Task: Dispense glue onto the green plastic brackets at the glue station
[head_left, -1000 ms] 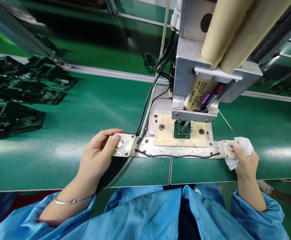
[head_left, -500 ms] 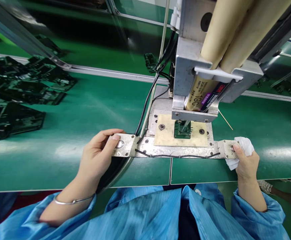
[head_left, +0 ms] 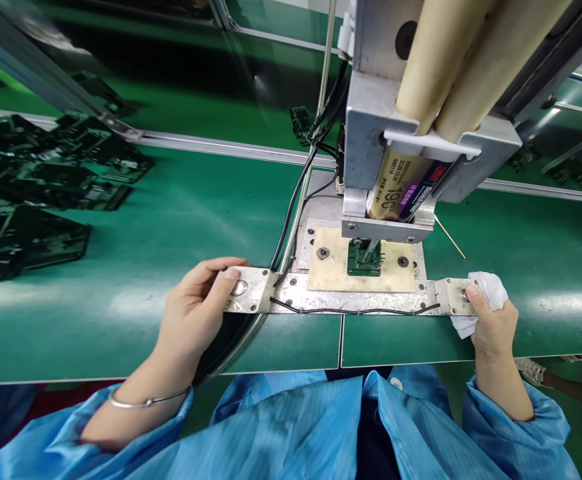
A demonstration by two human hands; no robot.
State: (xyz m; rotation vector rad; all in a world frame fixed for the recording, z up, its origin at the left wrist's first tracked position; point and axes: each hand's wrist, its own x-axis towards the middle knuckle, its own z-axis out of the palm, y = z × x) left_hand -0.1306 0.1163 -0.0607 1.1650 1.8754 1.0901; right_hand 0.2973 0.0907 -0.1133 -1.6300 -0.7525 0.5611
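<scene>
My left hand [head_left: 198, 300] grips the left end of a metal fixture bar [head_left: 355, 303], its thumb beside a round push button [head_left: 239, 287]. At the bar's right end, my right hand [head_left: 493, 323] is closed around a crumpled white wipe [head_left: 488, 291], and its thumb lies on another push button [head_left: 465, 295]. Between my hands, a small green circuit board [head_left: 364, 259] sits on a cream-coloured plate [head_left: 331, 277]. Above it is a glue cartridge [head_left: 401, 183] in a metal holder [head_left: 371, 127]. A clear nozzle [head_left: 371, 249] points down at the board.
Several circuit-board assemblies [head_left: 45, 167] stand in rows at the left. Black cables [head_left: 291, 213] run beside a metal rod. A thin wooden stick [head_left: 451, 237] lies to the right of the fixture. A metal frame rail [head_left: 231, 149] crosses behind the green worktop [head_left: 195, 220].
The holder with the glue cartridge has shifted slightly left over the board. Both hands keep their places on the bar's ends.
</scene>
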